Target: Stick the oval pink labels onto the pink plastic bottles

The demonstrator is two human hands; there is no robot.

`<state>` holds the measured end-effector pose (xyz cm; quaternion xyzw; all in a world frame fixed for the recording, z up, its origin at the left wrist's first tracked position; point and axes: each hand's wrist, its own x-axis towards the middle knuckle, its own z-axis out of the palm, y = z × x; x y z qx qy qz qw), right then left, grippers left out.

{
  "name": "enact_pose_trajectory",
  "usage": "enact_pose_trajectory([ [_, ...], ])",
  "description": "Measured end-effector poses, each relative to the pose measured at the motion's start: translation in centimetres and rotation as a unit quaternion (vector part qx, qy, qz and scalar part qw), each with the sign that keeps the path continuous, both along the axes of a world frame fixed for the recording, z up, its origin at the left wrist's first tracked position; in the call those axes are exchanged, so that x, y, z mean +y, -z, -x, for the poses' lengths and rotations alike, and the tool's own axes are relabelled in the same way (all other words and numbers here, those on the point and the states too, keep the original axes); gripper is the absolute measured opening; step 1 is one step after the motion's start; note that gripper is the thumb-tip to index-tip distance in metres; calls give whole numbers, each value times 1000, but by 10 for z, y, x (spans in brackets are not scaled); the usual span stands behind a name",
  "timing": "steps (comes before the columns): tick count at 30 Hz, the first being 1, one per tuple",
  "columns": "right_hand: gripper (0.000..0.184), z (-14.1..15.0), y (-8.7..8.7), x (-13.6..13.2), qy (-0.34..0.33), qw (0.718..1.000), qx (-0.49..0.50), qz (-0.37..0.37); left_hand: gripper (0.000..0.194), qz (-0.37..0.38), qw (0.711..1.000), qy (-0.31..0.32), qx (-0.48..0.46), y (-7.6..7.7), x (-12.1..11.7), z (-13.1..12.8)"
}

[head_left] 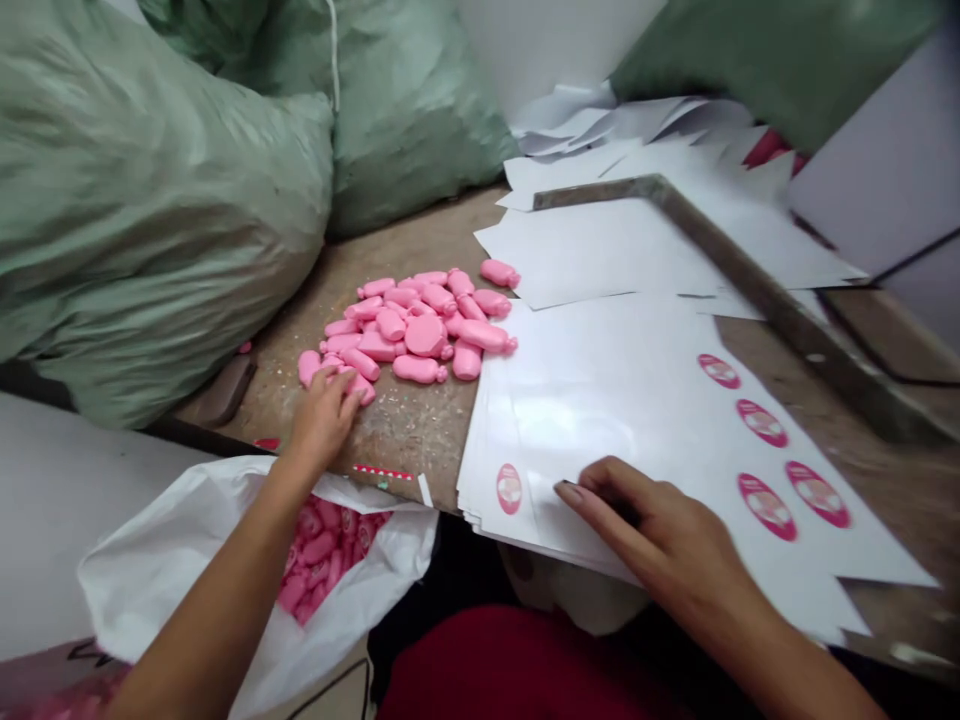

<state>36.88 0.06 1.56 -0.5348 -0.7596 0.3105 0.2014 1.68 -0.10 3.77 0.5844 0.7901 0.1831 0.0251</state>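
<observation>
My left hand (327, 412) has its fingers curled over a small pink bottle (363, 388) at the near left edge of a loose pile of pink bottles (427, 335). Over the sticker sheets (592, 385), my right hand (667, 530) has its thumb and bent forefinger close together. A pale patch lies by the thumb tip, and I cannot make out whether anything is pinched there. An oval pink sticker (508, 489) sits on the sheet left of that hand. Several more oval stickers (765, 507) are toward the sheet's right side.
Below the table edge hangs a white sack (375, 590) holding many pink bottles. Large green sacks (180, 200) stand behind and to the left. A metal bar frame (735, 260) crosses the white papers (600, 245) at the back right. A dark flat object (229, 388) lies at the left edge.
</observation>
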Motion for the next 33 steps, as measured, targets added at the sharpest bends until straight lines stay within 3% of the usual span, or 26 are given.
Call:
enact_pose_trajectory([
  [3, 27, 8, 0, -3, -25, 997, -37, -70, 26, -26, 999, -15, -11, 9, 21, -6],
  [6, 18, 11, 1, -2, -43, 991, -67, -111, 26, -61, 997, -27, -26, 15, 20, -13],
  [8, 17, 10, 2, 0, -41, 989, -82, -116, 37, -104, 993, -28, -56, 14, 14, -26],
  [11, 15, 3, 3, 4, -31, 988, -95, -113, 63, -152, 957, -10, -247, 7, 6, -67],
  [13, 14, 1, 1, 5, -21, 988, -104, -112, 67, -97, 878, 11, -468, 1, 7, -104],
  [15, 13, 4, 0, 4, -16, 988, -106, -113, 55, 12, 761, 30, -648, -3, 14, -136],
  [17, 12, 10, -2, 2, -22, 989, -95, -114, 41, 79, 666, 40, -741, -2, 24, -158],
  [19, 12, 18, -2, 0, -32, 990, -76, -117, 35, 103, 616, 42, -780, 3, 34, -168],
  [22, 13, 27, 1, -2, -44, 989, -60, -126, 34, 130, 594, 30, -793, 10, 43, -168],
  [33, 17, 33, 4, -2, -49, 973, -119, -191, 37, 143, 578, 7, -804, 11, 44, -166],
])
